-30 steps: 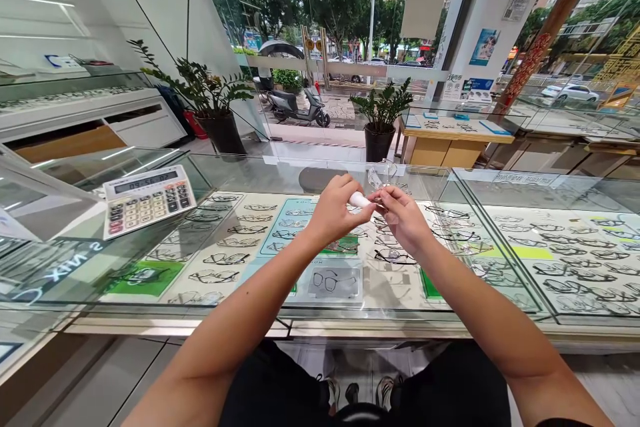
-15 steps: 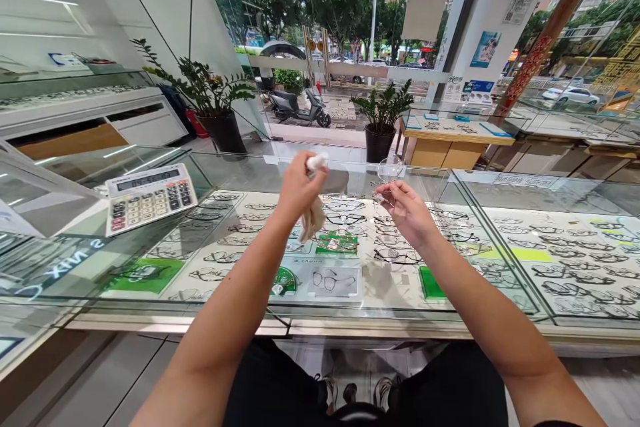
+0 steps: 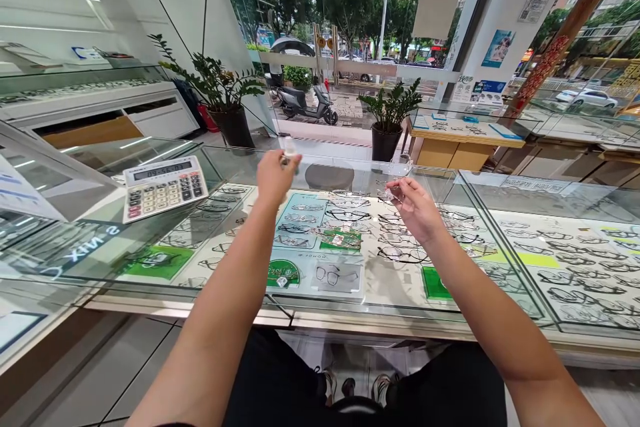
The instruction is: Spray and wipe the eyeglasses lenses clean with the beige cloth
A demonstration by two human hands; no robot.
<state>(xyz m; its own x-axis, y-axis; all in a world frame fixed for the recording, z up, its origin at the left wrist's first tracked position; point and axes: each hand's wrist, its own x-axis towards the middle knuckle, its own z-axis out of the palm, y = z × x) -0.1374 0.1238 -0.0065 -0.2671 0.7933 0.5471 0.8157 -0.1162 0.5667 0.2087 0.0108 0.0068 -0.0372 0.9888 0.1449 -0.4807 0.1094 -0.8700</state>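
My left hand is closed around a small white bottle, blurred by motion, above the far left part of the glass counter. The cloth that hung below this hand a moment earlier is mostly hidden now. Over the counter to the right, my right hand pinches a pair of thin-rimmed eyeglasses between thumb and fingers. The clear lenses are hard to make out against the glass. Under both hands, several rows of eyeglass frames lie inside the display case.
A calculator rests on the counter at the left, beside a white folded board. A grey stool stands beyond the counter. Potted plants and a wooden display table are farther back near the window.
My left hand has moved left with the bottle, away from the eyeglasses. My right hand still holds the eyeglasses at nearly the same place. The view has shifted slightly.
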